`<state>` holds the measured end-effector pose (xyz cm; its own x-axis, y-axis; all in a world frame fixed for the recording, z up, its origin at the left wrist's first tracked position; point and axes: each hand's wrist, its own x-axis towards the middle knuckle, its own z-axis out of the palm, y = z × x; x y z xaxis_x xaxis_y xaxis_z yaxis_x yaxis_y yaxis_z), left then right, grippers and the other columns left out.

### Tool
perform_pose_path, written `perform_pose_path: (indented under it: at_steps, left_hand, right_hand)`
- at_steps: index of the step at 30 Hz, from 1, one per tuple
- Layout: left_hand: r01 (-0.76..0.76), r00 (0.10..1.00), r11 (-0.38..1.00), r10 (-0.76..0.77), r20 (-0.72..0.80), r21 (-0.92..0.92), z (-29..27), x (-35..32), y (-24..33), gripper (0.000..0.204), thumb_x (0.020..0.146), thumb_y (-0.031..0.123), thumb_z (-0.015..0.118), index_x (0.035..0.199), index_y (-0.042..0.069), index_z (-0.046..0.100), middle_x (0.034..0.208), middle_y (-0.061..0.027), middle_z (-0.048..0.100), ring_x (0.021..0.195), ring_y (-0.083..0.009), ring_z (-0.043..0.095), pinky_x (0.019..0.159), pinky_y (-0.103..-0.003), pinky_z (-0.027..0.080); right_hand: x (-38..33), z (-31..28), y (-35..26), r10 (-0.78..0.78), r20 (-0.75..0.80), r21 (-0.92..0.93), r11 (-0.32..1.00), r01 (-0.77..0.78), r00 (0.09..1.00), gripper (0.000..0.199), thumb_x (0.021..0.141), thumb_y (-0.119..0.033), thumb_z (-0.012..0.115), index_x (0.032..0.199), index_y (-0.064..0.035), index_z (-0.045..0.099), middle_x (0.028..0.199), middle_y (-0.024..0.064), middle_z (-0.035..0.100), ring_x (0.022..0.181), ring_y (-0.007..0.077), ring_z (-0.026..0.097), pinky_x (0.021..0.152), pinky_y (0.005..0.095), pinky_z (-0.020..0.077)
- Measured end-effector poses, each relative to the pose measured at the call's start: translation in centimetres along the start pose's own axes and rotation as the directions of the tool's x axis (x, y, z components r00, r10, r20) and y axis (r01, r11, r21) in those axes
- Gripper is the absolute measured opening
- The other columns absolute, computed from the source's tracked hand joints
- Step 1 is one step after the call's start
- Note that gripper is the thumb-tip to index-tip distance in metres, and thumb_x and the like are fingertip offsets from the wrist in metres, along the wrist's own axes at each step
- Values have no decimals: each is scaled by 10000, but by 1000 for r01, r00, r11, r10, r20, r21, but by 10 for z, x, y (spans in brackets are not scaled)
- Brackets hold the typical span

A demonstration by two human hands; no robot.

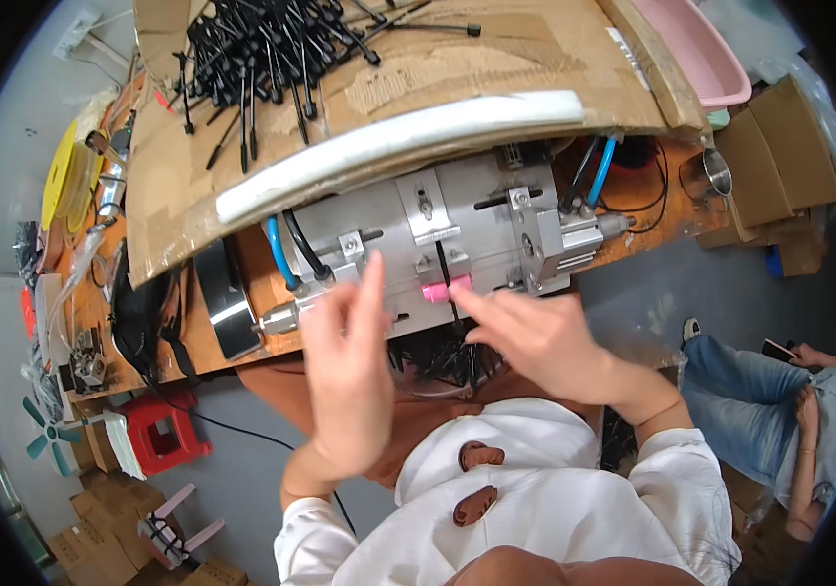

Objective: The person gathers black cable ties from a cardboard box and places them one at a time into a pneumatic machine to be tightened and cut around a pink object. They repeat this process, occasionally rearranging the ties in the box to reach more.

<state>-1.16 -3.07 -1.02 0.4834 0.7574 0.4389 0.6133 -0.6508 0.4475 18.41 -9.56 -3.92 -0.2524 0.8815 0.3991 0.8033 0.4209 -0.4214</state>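
Observation:
A metal fixture point(379, 283) with clamps and pneumatic cylinders lies along the table's near edge. A thin black rod point(444, 262) stands across its middle, running toward me past a small pink piece point(434, 292). My right hand point(540, 342) comes in from the right, its index fingertip at the pink piece and its thumb apart below; nothing shows gripped in it. Left of the rod, my left hand point(347, 386) is raised over the fixture's near side, index finger stretched out, slightly blurred, with no object visible in it. Several black rods point(437, 359) lie below the fixture near my lap.
Many black rods with thicker ends point(271, 49) are piled on cardboard point(496, 59) behind a white padded strip point(398, 146). Blue tubes point(279, 256) run beneath it. A red stool point(166, 430) stands lower left. At right, a seated person point(779, 410) holds a phone.

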Motion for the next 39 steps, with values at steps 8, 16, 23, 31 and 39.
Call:
perform_pose_path:
  at_steps: [8, 16, 23, 31, 39]
  left_hand:
    - [-296, 951, 904, 310, 3, 308, 24, 189, -38, 165, 802, 17, 612, 959, -16, 572, 960, -135, 561, 925, -308, 525, 809, -393, 459]
    - [-309, 950, 950, 306, 59, 51, -21, 141, -36, 225, 773, -46, 634, 985, 30, 634, 902, -107, 576, 869, -279, 559, 752, -345, 455]
    - [-116, 991, 989, 121, 53, -86, -22, 114, -44, 188, 790, -43, 633, 959, 38, 635, 901, -107, 558, 839, -276, 555, 700, -363, 459]
    - [-87, 990, 995, 81, -113, -43, -7, 21, -6, 473, 711, -131, 635, 1158, 21, 608, 949, -134, 576, 889, -288, 549, 773, -369, 463]
    - [-45, 976, 988, 12, 218, 149, 64, -47, 27, 685, 700, -74, 563, 1361, -103, 385, 967, -126, 512, 860, -249, 510, 781, -337, 469]
  right_hand:
    - [195, -60, 91, -271, -231, -578, 811, 92, 935, 141, 758, -58, 583, 876, -93, 651, 864, 96, 657, 766, 287, 664, 643, 407, 521]
    - [233, -61, 119, -329, 142, -459, 814, 356, 934, 85, 705, -60, 671, 764, -44, 611, 793, 95, 623, 792, 289, 630, 630, 391, 499]
    - [209, -66, 126, 11, -241, 241, 969, 49, 970, 118, 865, -138, 641, 871, -20, 652, 644, 89, 644, 589, 160, 624, 582, 288, 485]
    - [157, -116, 94, 168, -157, 617, 786, -36, 973, 441, 940, -286, 584, 1118, 115, 536, 1016, 247, 654, 925, 189, 652, 586, 238, 559]
    - [97, -110, 72, 345, -327, 823, 562, 86, 880, 613, 908, -422, 600, 1223, 94, 495, 1167, 248, 599, 1037, 252, 639, 665, 291, 598]
